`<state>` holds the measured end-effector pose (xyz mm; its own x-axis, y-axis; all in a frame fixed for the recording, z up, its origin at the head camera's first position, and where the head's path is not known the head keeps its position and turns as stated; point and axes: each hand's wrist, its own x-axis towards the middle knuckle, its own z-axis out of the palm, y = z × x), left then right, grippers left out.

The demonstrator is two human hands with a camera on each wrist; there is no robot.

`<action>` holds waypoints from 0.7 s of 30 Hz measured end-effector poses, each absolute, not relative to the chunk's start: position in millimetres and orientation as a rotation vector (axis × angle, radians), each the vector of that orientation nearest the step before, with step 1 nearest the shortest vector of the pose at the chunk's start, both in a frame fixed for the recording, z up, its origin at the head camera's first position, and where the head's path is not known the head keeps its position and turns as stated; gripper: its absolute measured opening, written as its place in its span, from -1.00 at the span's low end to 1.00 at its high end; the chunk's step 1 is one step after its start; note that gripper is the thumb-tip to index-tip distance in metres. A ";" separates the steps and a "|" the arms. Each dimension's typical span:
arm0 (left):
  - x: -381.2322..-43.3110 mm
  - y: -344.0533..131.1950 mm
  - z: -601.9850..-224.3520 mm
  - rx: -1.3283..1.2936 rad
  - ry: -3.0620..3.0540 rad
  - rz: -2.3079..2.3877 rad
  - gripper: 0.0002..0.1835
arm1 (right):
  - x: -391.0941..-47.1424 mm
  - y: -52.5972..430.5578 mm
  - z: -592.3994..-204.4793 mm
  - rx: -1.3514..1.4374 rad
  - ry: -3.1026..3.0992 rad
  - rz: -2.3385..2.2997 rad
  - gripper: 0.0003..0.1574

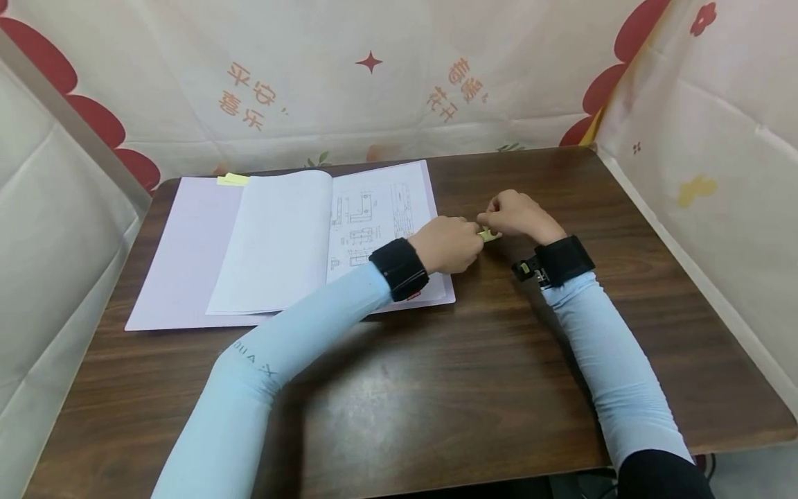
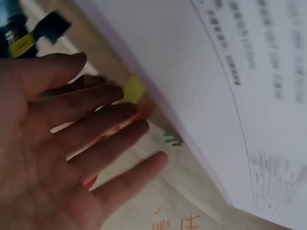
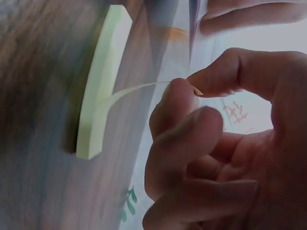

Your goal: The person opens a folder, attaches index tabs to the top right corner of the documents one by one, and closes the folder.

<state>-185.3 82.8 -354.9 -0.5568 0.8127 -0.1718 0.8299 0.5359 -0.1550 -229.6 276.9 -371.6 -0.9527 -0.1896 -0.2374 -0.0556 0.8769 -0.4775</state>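
Right hand (image 1: pixel 520 216) had a thin, curling strip (image 3: pixel 116 96) pinched tight between thumb and index finger, arching off a slim, pale yellow-green block (image 3: pixel 98 91) lying on the woodgrain worktop (image 1: pixel 467 395), just right of the lilac folder (image 1: pixel 187 263). Left hand (image 1: pixel 450 244) was near the block, fingers loosely spread, pretty straight.

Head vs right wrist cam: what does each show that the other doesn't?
Head only: the page drawings, light-blue sleeves, black wristbands.
Right wrist only: the lifted strip traceable from the yellow sticky-note pad to the right hand pinching it, plus that hand's palm side.
Both: right hand, at least part of the pad, wood-grain tabletop, printed curtain.
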 end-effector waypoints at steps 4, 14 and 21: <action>-191.0 95.0 -363.0 1.416 2.618 -0.421 -0.70 | -229.5 277.9 -366.0 -0.173 2.783 -0.696 -0.60; -196.6 102.7 -377.8 1.386 2.584 -0.401 -0.73 | -228.3 281.5 -367.2 -0.091 2.851 -0.858 -0.81; -199.5 103.6 -377.8 1.332 2.568 -0.349 -0.68 | -230.3 283.0 -374.7 -0.150 2.814 -0.821 -0.76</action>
